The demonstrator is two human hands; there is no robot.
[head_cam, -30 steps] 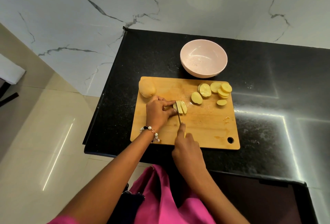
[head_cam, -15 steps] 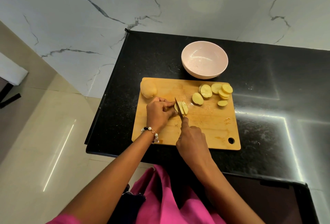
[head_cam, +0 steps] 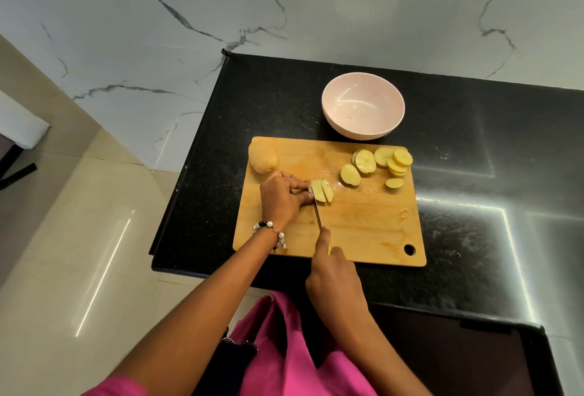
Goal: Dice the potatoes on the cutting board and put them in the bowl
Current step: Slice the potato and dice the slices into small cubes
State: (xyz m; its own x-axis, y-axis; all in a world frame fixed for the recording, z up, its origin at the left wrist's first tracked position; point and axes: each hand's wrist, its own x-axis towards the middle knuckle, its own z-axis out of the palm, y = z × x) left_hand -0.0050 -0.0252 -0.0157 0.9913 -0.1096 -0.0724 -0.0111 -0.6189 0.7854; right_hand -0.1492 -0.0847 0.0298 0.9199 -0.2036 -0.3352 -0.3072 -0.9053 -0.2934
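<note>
— What have your hands got hold of?

— My left hand [head_cam: 281, 195] has its fingers curled over the near end of the potato piece [head_cam: 322, 190] in the middle of the cutting board [head_cam: 363, 228], pinning it down. It is already cut into several strips that lie side by side. My right hand [head_cam: 335, 272] is wrapped round the handle of the knife [head_cam: 317, 210], forefinger stretched along the spine. The blade runs toward me from the left edge of that piece, right beside my left fingertips.

— And the rest of the potatoes?

— A whole potato [head_cam: 263, 158] sits at the far left corner of the board, just beyond my left hand. The round slices [head_cam: 379, 163] lie at the far right, some overlapping, one apart nearer to me.

— The bowl?

— The pink bowl [head_cam: 363, 130] stands on the black counter [head_cam: 474, 142], just past the board's far edge. No potato in it yet.

— Anything on your wrist?

— A bead bracelet [head_cam: 271, 231] on the left one.
</note>
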